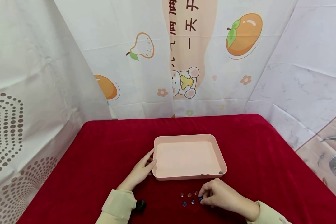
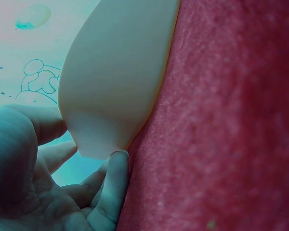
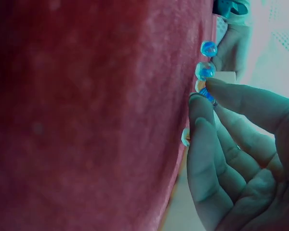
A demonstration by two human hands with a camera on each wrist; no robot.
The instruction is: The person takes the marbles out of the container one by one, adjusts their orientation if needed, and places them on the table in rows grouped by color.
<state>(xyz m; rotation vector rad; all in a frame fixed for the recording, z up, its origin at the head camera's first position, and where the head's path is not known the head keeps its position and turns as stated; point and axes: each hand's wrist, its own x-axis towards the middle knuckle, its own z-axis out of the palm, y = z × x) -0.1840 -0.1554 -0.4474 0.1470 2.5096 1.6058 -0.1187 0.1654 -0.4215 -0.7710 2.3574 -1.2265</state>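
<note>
Clear glass marbles with coloured swirls lie on the red cloth before the tray, among them a blue one [image 1: 184,203] and a reddish one [image 1: 182,194]. A blue marble [image 3: 208,95] is pinched between the thumb and finger of my right hand [image 1: 219,195], low at the right end of the rows. The pale pink tray [image 1: 189,178] has a few marbles [image 1: 220,172] just showing behind its front wall. At its left side, my left hand [image 1: 141,171] holds the tray's end, one digit at the rim and another near the base in the left wrist view.
A red cloth [image 1: 117,146] covers the table. White printed curtains [image 1: 145,77] hang behind it and along both sides. A small black object [image 1: 141,206] sits by the left sleeve.
</note>
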